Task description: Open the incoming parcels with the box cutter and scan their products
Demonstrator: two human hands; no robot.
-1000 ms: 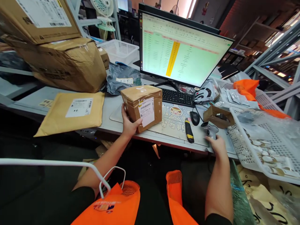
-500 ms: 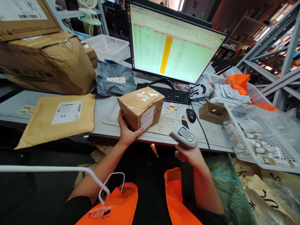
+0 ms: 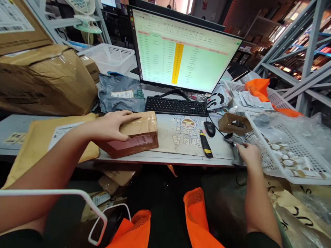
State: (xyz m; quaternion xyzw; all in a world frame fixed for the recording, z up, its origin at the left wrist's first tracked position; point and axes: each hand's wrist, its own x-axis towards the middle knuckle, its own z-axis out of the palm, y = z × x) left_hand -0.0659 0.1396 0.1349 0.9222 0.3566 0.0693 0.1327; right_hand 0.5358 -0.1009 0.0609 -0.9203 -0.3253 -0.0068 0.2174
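Note:
A small taped cardboard box (image 3: 137,139) lies flat near the desk's front edge, on the left end of a printed desk mat (image 3: 181,137). My left hand (image 3: 111,125) reaches over it from the left, palm on its top and fingers across the lid, holding it. My right hand (image 3: 248,155) is at the desk edge to the right, fingers curled on the handle of a grey barcode scanner (image 3: 232,139) that rests on the desk beside a white basket (image 3: 287,144).
A monitor (image 3: 181,55) with a spreadsheet, a keyboard (image 3: 176,105), a mouse (image 3: 210,128) and a yellow-black utility knife (image 3: 205,144) fill the middle. A yellow padded envelope (image 3: 33,144), a big crumpled carton (image 3: 46,82) and a grey poly bag (image 3: 120,93) sit left. A small open carton (image 3: 234,123) stands right.
The box was held up tilted towards the raised scanner; now it lies flat further left under my left hand. The scanner has gone back down onto the desk at the right.

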